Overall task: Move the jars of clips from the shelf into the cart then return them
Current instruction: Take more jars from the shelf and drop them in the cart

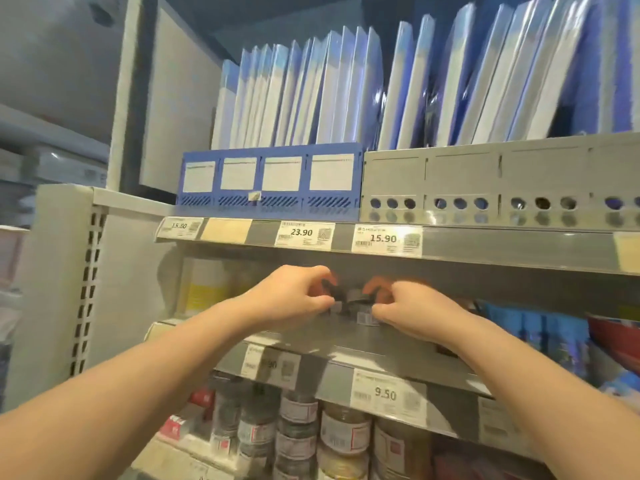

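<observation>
Both my hands reach onto the middle shelf point(332, 337) at chest height. My left hand point(294, 296) curls its fingers round a small clear jar of dark clips point(334, 306), mostly hidden by the fingers. My right hand point(412, 306) grips a second jar with a dark lid and a barcode label point(363, 306). The two jars sit side by side, close together, just above or on the shelf board; blur hides which. Several more jars of clips point(343, 434) stand stacked on the shelf below.
The top shelf carries blue folders point(311, 98), a blue file box point(270, 178) and a grey organiser point(485, 185). Price tags point(386, 239) line the shelf edges. Blue packets point(540, 330) sit right of my right hand, a yellow-and-white box point(207, 285) to the left. No cart is in view.
</observation>
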`<state>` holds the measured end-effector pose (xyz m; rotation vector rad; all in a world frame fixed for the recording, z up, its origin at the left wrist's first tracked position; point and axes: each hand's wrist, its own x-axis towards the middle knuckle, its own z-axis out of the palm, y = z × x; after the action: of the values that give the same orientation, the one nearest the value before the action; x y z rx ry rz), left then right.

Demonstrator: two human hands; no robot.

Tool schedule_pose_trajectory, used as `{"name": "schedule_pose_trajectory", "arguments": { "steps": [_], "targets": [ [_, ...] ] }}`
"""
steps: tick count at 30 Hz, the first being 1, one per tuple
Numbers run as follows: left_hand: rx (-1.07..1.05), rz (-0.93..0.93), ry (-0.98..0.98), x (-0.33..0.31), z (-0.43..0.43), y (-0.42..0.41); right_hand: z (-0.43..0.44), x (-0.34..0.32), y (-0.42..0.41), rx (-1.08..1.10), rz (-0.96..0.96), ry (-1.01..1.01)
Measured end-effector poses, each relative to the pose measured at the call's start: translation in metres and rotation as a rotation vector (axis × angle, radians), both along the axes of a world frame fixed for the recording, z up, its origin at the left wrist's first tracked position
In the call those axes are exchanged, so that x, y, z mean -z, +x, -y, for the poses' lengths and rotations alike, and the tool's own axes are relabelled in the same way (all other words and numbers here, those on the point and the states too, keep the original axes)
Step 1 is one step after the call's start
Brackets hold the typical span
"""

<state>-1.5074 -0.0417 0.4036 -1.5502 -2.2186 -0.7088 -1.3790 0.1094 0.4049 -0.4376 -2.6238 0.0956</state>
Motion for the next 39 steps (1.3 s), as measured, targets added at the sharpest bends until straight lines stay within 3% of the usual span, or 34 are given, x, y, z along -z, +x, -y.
{"name": "schedule_pose_trajectory", "arguments": {
  "steps": [6, 15, 19, 23, 28, 34, 39],
  "targets": [
    [-0.041, 0.092, -0.244, -0.012, -0.026, -0.077, -0.024, -0.021, -0.074, -0.034, 0.067, 0.15],
    [-0.02, -0.102, -0.427, -0.021, -0.086, -0.152, -0.08, -0.023, -0.15, 0.058, 0.204, 0.136],
    [0.117, -0.165, -0.342, -0.021, -0.112, -0.168, -0.103, -0.012, -0.182, 0.088, 0.148, 0.079],
    [0.194, -0.144, -0.313, -0.013, -0.135, -0.195, -0.118, -0.014, -0.187, 0.051, 0.306, -0.08],
    [0.091, -0.054, -0.452, 0.005, -0.158, -0.232, -0.129, 0.005, -0.202, 0.182, 0.324, 0.027],
    [0.003, -0.096, -0.358, 0.014, -0.17, -0.248, -0.135, 0.012, -0.201, 0.199, 0.252, 0.071],
    [0.048, 0.012, -0.316, 0.013, -0.176, -0.246, -0.136, 0.014, -0.2, 0.208, 0.205, 0.059]
  ]
}}
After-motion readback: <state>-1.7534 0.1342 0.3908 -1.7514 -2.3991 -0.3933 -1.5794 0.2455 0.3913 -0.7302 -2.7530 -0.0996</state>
